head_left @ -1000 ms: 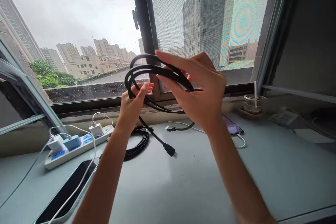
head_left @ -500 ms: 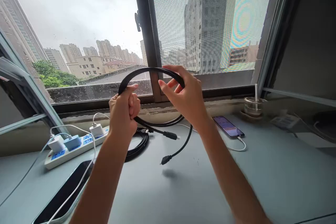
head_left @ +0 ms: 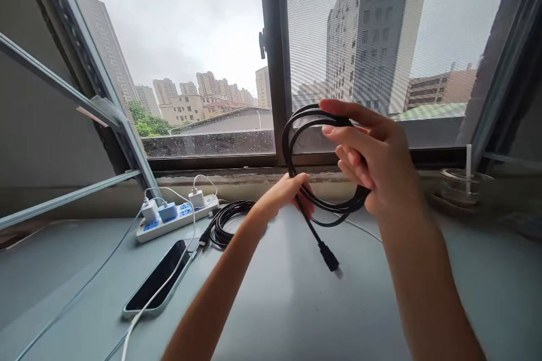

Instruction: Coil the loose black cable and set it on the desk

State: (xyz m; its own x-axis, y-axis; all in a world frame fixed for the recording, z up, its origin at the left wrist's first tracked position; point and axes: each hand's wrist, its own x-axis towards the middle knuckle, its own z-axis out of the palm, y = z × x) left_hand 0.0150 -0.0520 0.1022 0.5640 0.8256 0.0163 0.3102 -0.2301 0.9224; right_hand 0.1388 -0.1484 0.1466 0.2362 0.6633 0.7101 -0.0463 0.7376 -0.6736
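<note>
A black HDMI-style cable is wound in several loops and held up above the table. My right hand is closed round the loops at their upper right, thumb and forefinger pinching them. Lower on the left side, my left hand grips the same loops; its fingers are partly hidden behind them. One end with a black plug dangles below my hands, over the table. Behind my left forearm lies a second coiled black cable, its plug resting near a phone.
A phone lies at the left with a white cord across it. Behind it stands a white power strip with several plugs. A lidded cup with a straw is at the back right, below the window. A metal frame rises at the left.
The view has turned left. My left hand has moved down the loops and my right hand now pinches their upper right side. The coil has been turned, with one plug now hanging below.
</note>
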